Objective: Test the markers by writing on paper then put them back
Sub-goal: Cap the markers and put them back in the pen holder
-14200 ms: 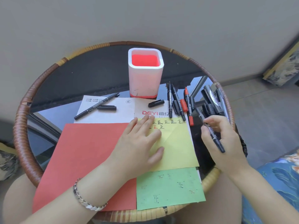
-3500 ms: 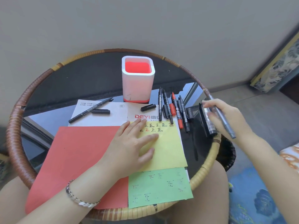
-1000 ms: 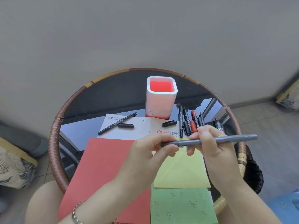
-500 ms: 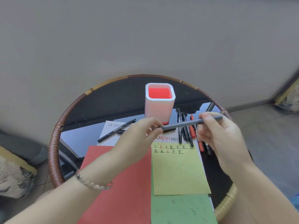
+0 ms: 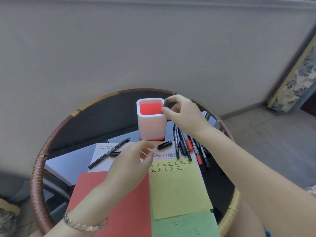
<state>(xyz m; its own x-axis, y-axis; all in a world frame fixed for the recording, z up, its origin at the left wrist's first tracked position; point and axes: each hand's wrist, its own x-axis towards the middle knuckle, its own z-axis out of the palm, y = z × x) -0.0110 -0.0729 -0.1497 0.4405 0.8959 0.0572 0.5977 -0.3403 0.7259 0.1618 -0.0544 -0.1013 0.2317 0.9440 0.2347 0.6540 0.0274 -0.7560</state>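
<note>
I see the right hand (image 5: 183, 115) at centre frame, raised over the far part of the surface (image 5: 39, 168), a round dark glass top with a wound cane rim. Its fingers (image 5: 172, 98) and thumb are curled round a grey marker (image 5: 168, 104) and pinch it near one end. That end sits at the upper right corner of the pen holder (image 5: 150, 127), level with the rim. The hand hides the rest of the barrel, so I cannot tell whether any part of it is inside the holder. The holder is white outside and red inside, and stands upright at the far centre of the surface.

The left hand (image 5: 130, 163) is just below the holder, over the white printed sheet (image 5: 102, 148). Its fingers are loosely spread and hold nothing. A metal bracelet (image 5: 82, 225) is on that wrist.

An uncapped black pen (image 5: 109, 153) lies slanted on the white sheet. A loose black cap (image 5: 165, 145) lies right of the left hand, near the holder's base. A row of black and red markers (image 5: 186, 146) lies right of the cap, partly under the right forearm.

Nearer the bottom of the frame:
- A red sheet (image 5: 123, 202) lies on the left.
- A yellow sheet (image 5: 179, 189), on the right, carries two rows of black and red test marks along its top edge.
- A green sheet (image 5: 184, 224) lies below the yellow one.
</note>
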